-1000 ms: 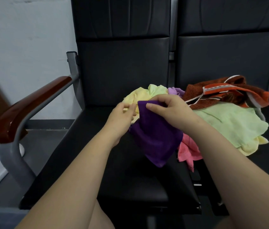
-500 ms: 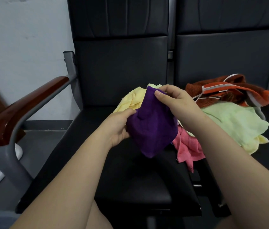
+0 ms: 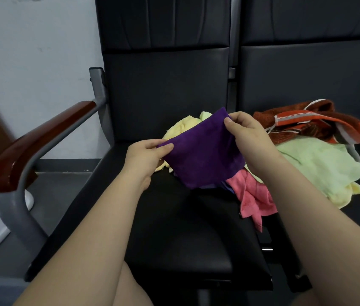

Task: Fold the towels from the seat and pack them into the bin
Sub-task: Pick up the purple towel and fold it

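A purple towel (image 3: 203,151) is held spread above the black seat (image 3: 181,228), clear of its surface. The left hand (image 3: 146,155) pinches the towel's left corner between thumb and fingers. The right hand (image 3: 249,133) grips the upper right corner, fingers closed on the cloth. Behind and to the right lies a loose pile: a yellow towel (image 3: 183,129) partly behind the purple one, a pink towel (image 3: 254,195) hanging over the seat's edge, a pale green towel (image 3: 320,166), and an orange-brown towel (image 3: 311,122) at the back. A wooden armrest (image 3: 37,142) stands at left. No bin is in view.
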The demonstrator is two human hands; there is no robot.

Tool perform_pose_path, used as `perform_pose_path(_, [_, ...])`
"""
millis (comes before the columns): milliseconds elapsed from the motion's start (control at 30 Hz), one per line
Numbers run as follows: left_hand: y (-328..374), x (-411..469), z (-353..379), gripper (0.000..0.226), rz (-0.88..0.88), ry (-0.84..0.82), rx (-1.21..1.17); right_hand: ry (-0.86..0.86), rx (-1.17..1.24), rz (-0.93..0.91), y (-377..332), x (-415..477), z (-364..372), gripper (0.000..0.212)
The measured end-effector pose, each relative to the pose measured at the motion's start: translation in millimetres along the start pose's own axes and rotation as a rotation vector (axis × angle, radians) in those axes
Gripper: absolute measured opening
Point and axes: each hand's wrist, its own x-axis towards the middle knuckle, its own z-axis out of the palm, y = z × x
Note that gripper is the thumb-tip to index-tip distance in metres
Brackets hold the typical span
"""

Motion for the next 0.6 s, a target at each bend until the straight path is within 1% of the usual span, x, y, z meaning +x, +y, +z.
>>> perform_pose_path(67, [2.3,-4.6,-5.0,0.035,0.109,0.022,0.19,0.017,-0.007,-0.026,-1.2,-1.2,0.4,0.015])
perform_pose_path(100, [4.2,-6.9,-6.8,0.032,0.157,0.02,0.268,0.028,-0.022,-0.046,-1.8,-2.0,1.3,0.015])
perform_pose_path(167, [8.5,-11.9,-10.8,0.021,0.237,0.023,0.34,0.058,-0.064,-0.09,-4.8,-5.1,2.9,0.014])
perform_pose_path(267, [16.9,-20.4,-17.0,0.009,0.336,0.062,0.353,0.076,-0.065,-0.164,-12.7,-13.7,4.3,0.013])
perform_pose_path(333, [24.2,-25.8,-23.3,0.008,0.417,0.076,0.346,0.059,-0.037,-0.226,-20.7,-24.2,7.0,0.013])
perform_pose_path(400, [35.4,-32.5,-31.0,0.007,0.534,0.067,0.333,0.056,-0.002,-0.296,-29.6,-36.6,10.6,0.013])
perform_pose_path(500, [60.3,-45.4,-41.7,0.007,0.711,0.085,0.304,0.098,0.066,-0.392,-45.6,-50.0,19.2,0.012])
perform_pose_path(600, [78.7,-58.8,-53.4,0.009,0.8,0.111,0.278,0.131,0.078,-0.467,-62.3,-58.0,33.9,0.01])
